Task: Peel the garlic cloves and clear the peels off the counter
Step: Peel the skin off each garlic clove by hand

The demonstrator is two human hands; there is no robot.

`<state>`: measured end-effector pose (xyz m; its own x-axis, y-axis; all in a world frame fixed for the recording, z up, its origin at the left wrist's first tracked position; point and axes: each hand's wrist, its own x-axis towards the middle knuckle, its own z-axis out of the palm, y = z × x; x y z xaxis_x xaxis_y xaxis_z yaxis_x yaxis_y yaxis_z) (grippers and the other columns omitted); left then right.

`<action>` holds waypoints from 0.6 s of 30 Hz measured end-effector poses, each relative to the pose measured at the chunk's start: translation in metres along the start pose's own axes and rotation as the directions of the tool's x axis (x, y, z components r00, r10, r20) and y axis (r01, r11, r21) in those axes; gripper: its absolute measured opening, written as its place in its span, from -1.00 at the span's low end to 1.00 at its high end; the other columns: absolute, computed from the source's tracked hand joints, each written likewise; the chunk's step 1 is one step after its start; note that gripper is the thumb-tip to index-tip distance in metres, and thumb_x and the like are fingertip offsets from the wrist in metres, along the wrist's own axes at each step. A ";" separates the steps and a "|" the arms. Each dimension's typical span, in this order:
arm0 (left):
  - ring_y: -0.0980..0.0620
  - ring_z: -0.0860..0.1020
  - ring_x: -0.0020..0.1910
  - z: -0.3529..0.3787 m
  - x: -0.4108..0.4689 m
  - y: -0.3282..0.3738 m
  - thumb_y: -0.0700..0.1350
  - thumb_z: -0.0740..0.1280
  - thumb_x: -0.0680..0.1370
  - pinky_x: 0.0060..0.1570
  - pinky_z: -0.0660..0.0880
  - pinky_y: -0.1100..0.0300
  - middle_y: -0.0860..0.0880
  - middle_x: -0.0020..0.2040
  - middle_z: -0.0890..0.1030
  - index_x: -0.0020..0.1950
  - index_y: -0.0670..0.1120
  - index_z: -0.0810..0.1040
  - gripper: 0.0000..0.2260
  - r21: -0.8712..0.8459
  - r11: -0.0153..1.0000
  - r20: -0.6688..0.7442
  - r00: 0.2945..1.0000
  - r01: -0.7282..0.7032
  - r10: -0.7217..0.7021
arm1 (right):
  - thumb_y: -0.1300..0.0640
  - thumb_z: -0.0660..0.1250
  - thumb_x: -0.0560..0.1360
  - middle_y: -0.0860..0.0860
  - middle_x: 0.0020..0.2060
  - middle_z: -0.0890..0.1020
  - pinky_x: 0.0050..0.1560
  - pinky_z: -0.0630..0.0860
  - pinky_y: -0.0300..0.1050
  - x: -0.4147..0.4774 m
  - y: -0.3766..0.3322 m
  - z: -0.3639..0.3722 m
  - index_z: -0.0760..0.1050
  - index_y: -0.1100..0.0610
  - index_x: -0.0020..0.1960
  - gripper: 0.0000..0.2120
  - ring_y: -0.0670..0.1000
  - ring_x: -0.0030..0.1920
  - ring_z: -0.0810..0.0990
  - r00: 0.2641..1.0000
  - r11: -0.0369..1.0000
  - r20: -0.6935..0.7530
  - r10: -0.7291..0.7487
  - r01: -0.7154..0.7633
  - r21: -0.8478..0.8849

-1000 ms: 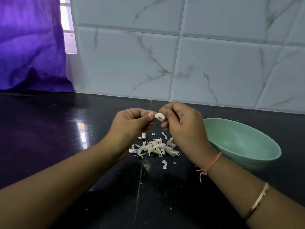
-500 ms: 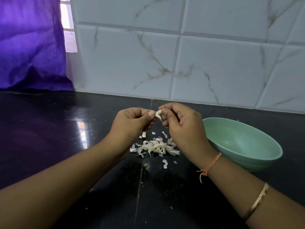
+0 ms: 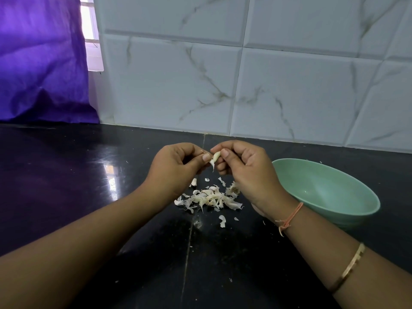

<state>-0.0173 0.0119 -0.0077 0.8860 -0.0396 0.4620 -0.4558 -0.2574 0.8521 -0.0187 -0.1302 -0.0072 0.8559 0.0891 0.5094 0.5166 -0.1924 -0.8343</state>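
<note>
While both hands pinch one garlic clove (image 3: 215, 157) | papery curled peels (image 3: 209, 198) | glossy black counter (image 3: 66, 175)

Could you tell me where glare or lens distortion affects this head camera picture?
Head view: a bright window reflection glares off the glossy black counter left of the left hand; the wall tiles' grout lines bow from wide-angle distortion; the garlic clove and peel pile stay reasonably sharp.
</note>
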 end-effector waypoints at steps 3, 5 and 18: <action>0.17 0.46 -0.38 0.000 0.000 -0.001 -0.17 0.36 0.49 -0.31 0.42 0.33 0.01 -0.39 0.55 -0.27 0.00 0.57 -0.85 0.050 0.999 0.006 1.000 -0.002 0.001 | 0.32 0.17 0.57 -0.04 -0.35 0.59 -0.22 0.51 -0.29 0.000 0.000 -0.001 0.58 0.09 -0.11 -0.74 -0.16 -0.33 0.52 1.000 1.000 0.014 0.008 -0.008 -0.007; 0.10 0.46 -0.36 0.001 0.000 -0.002 -0.14 0.35 0.50 -0.29 0.42 0.24 -0.02 -0.37 0.55 -0.27 0.01 0.56 -0.85 0.094 0.996 -0.002 1.000 -0.004 0.005 | 0.31 0.19 0.56 -0.01 -0.31 0.60 -0.19 0.53 -0.26 0.000 -0.001 -0.001 0.59 0.11 -0.08 -0.77 -0.16 -0.31 0.53 1.000 1.000 0.021 0.018 -0.018 0.004; 0.07 0.47 -0.36 0.001 0.000 -0.005 -0.09 0.31 0.52 -0.33 0.40 0.23 -0.03 -0.37 0.55 -0.28 -0.02 0.53 -0.83 0.135 0.991 -0.130 0.991 -0.006 0.024 | 0.28 0.31 0.45 -0.05 -0.42 0.51 -0.38 0.33 -0.33 -0.002 0.002 0.002 0.62 0.02 0.04 -0.75 -0.17 -0.44 0.36 0.999 0.990 0.043 0.026 -0.020 -0.141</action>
<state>-0.0145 0.0123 -0.0123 0.8562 0.0806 0.5103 -0.4453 -0.3856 0.8081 -0.0195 -0.1286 -0.0102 0.8694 0.1258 0.4778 0.4909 -0.3303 -0.8062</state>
